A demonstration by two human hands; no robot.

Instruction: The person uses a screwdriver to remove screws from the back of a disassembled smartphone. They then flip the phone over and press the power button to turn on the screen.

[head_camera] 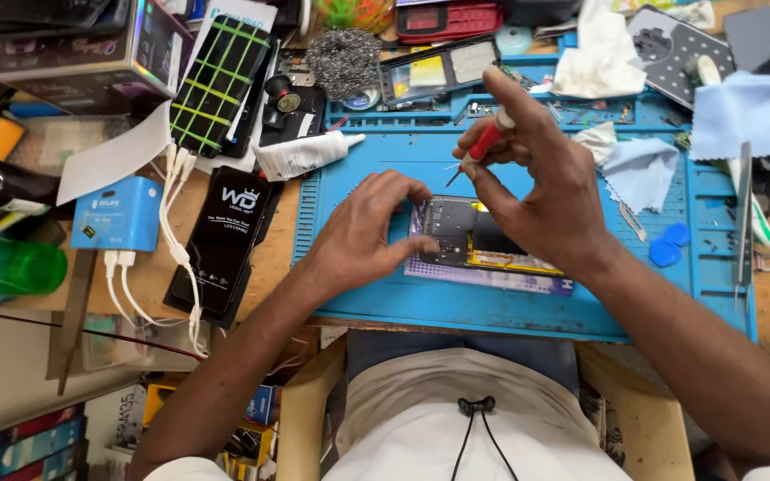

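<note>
2 hands work over our blue mat (358,294) on the worktop — the opened phone (470,236) lies at its middle, left hand (363,236) pinching its edge, right hand (536,183) gripping a red screwdriver (489,138) above it.

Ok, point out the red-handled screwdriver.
Head view, centre: the red-handled screwdriver is pinched in the right hand, above the opened phone on the blue mat.

you're at a phone repair bench in a small workshop: a blue repair mat (385,294) with tool slots, an opened phone (470,240), a screwdriver (490,138), tweezers (745,214), a glue tube (300,156), steel wool (342,61) and boxed spare screens (223,240) crowd the worktop.
</note>
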